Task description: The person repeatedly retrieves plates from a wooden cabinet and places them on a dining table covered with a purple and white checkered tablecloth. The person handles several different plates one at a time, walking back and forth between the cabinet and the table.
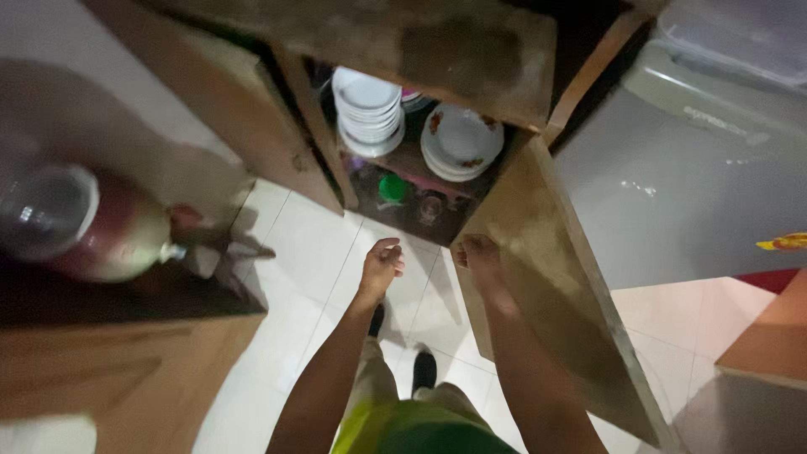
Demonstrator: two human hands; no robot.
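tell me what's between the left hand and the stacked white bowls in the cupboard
Head view: bare white floor tile, then the open cupboard's lower shelf with a green cup, lie between left hand and bowls.

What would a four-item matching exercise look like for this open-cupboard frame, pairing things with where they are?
Things:
1. stack of white bowls
2. floral-rimmed plates
3. green cup
4. right hand

Places:
A. on the open cupboard door's edge
B. lower shelf, below the dishes
C. upper shelf, left side
D. upper shelf, right of the bowls

Pairs: 1-C, 2-D, 3-B, 4-A

The left hand is free in front of the cupboard, fingers loosely curled.
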